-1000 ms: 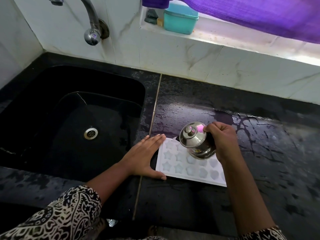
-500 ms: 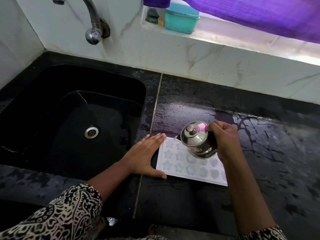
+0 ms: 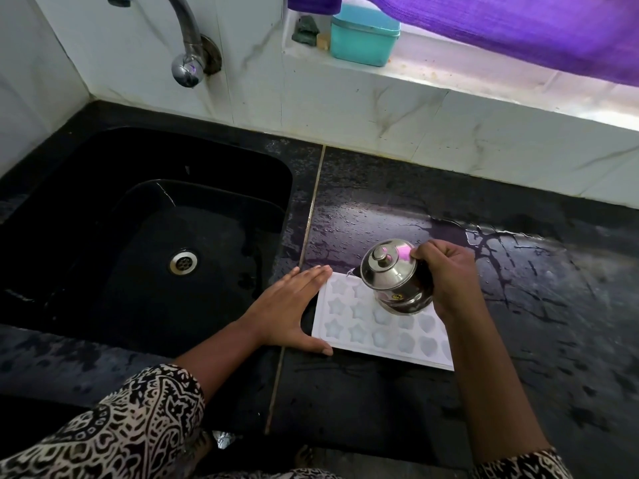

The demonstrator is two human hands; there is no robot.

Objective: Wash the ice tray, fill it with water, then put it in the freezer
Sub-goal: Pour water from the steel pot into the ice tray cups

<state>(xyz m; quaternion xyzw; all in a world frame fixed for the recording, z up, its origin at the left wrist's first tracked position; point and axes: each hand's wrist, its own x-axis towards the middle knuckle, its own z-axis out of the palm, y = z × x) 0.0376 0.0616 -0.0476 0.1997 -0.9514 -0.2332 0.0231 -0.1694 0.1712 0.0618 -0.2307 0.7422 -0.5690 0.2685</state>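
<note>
Carefully, the right hand [image 3: 446,274], clamped on a tilted steel pot [image 3: 394,274], should trickle water over the ice tray [image 3: 349,326] while the left hand [image 3: 294,305], fingers apart, braces the tray's sink-side edge on the tabletop [image 3: 518,340]

A black sink [image 3: 103,188] with a steel drain [image 3: 183,261] sits left in the wet dark table [image 3: 518,340], under a wall tap [image 3: 186,46], while a teal box [image 3: 364,34] rests on the sill beneath a purple cloth [image 3: 518,25].
</note>
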